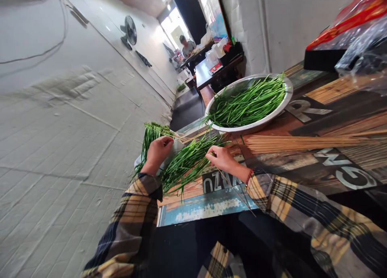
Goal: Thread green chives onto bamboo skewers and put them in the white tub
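My left hand [159,151] is closed, its fingertips pinched beside the bamboo skewers [181,137] that stick out of a stack of skewered chives [151,137] on a pale tray [137,161]. What it pinches is hidden. My right hand [223,159] is closed over the near side of a loose heap of green chives [190,157]. A thin bamboo skewer [237,191] runs from under its fingers toward the table's front edge. A bit of green shows at its fingertips.
A metal basin [288,96] of chives [250,102] stands behind the heap. Bamboo skewers [302,143] lie in a bundle at right on the wooden table [281,165]. Clear plastic packaging [363,52] is at the far right. Another person [188,47] sits at a back table.
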`<state>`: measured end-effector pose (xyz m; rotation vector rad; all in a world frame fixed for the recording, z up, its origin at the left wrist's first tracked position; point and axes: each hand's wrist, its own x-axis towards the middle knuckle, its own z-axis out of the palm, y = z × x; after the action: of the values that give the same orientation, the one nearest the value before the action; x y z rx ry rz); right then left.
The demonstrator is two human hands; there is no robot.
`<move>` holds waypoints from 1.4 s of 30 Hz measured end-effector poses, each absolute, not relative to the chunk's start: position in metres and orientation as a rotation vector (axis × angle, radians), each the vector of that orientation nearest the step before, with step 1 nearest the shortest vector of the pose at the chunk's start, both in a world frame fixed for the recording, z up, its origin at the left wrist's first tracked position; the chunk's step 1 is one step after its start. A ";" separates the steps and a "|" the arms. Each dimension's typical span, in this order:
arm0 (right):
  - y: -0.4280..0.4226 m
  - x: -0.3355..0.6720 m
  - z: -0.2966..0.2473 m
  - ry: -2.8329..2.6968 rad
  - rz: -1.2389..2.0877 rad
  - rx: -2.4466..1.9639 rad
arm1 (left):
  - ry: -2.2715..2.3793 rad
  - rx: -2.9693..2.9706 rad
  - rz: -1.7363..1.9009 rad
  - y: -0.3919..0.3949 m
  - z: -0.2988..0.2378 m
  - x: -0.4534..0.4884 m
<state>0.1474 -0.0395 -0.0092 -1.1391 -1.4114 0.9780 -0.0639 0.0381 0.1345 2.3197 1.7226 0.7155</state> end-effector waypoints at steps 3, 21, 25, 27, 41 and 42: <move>-0.039 0.144 -0.010 -1.368 1.072 -1.066 | 1.756 2.600 0.709 0.031 0.133 -0.066; -0.040 0.137 -0.022 -1.490 0.999 -1.156 | 1.326 1.809 0.869 -0.004 0.005 -0.023; -0.041 0.137 -0.020 -1.489 0.988 -1.170 | 1.227 1.729 0.889 -0.005 0.001 -0.025; -0.043 0.137 -0.020 -1.497 0.992 -1.174 | 1.205 1.696 0.890 -0.006 -0.002 -0.029; -0.052 0.136 -0.018 -1.590 0.864 -1.300 | 0.997 1.405 0.873 -0.014 0.005 -0.034; -0.052 0.136 -0.018 -1.592 0.860 -1.304 | 0.995 1.408 0.874 -0.014 0.006 -0.034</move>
<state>0.1363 -0.0520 -0.0182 -1.3044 -1.5916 0.8596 -0.0337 -0.0136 0.0056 1.4081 0.9950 0.8737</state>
